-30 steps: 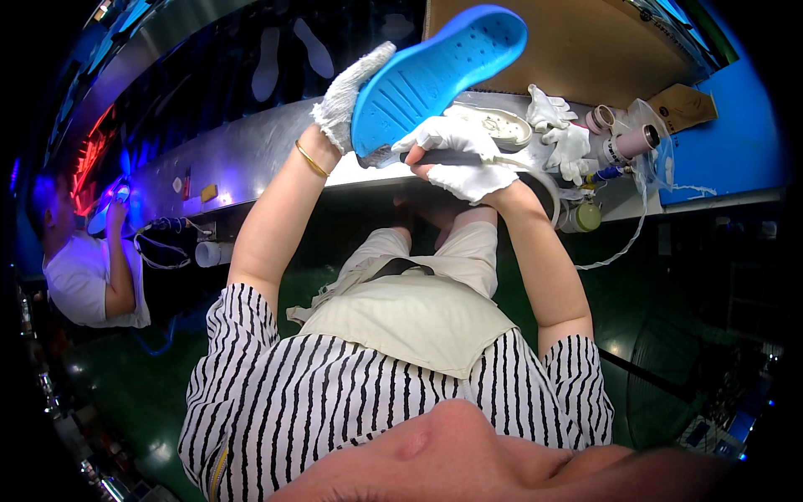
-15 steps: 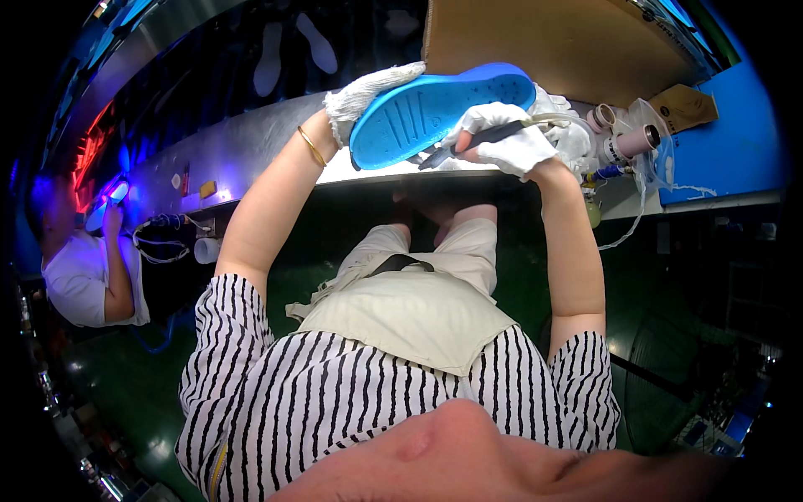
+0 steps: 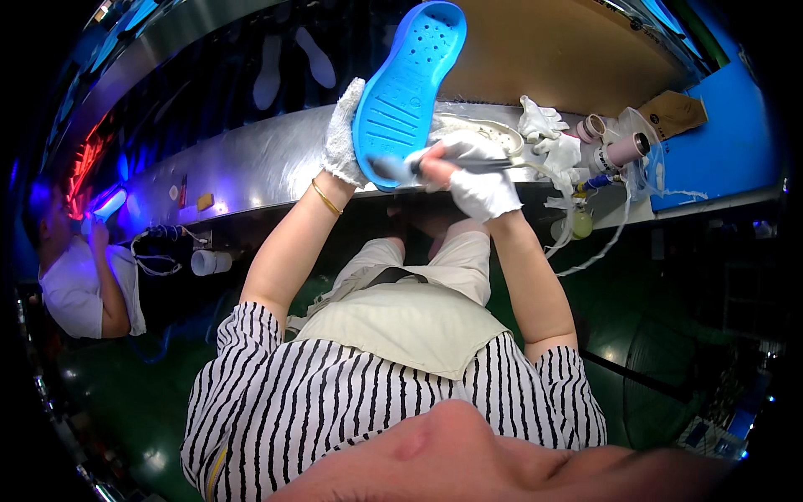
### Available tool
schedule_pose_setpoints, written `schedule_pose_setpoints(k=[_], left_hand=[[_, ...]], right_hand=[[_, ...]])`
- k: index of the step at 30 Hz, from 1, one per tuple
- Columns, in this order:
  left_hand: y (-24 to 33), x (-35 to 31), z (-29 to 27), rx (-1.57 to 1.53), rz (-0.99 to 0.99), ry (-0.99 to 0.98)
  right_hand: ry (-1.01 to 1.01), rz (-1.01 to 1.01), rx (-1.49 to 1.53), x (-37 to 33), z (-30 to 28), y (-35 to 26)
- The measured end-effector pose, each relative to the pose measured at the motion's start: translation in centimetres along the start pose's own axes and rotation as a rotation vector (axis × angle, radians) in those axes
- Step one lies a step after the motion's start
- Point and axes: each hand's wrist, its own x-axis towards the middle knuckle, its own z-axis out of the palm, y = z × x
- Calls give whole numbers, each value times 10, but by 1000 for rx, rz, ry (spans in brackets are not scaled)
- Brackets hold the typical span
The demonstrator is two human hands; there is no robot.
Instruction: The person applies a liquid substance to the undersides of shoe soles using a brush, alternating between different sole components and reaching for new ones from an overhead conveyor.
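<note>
A blue shoe sole (image 3: 406, 92) with holes in its upper end and grooves lower down stands tilted over the bench edge. My gloved left hand (image 3: 343, 138) grips its left edge. In my right hand (image 3: 481, 176), also gloved but with bare fingertips showing, is a dark-handled brush (image 3: 389, 169). Its tip, blurred by motion, lies over the sole's lower end; whether it touches cannot be told. A thin pale tube runs from the brush's back end toward the right. Behind my right hand, a whitish shoe sole (image 3: 495, 130) rests on the bench, partly hidden.
Across the metal bench (image 3: 259, 159), a dark belt carries two pale sole shapes (image 3: 315, 57). A cardboard panel (image 3: 535, 58) stands behind. To the right are white gloves (image 3: 542, 119), a pink flask (image 3: 627, 149) and a blue surface (image 3: 719, 142). Another person (image 3: 84, 284) works at far left.
The blue sole has turned from lying slantwise to more upright, its holed end now up. My right hand and the brush have moved left and down, uncovering the whitish sole and gloves.
</note>
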Motion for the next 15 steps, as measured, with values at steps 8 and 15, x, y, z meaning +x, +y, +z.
schedule_pose_setpoints(k=[8,15], left_hand=[[-2,3,-6,21,53,-1],[-21,-3,2,35,120,190]], right_hand=[[-49,-203,-303,-13,25,6],[258,-307,-307,14,3,5]])
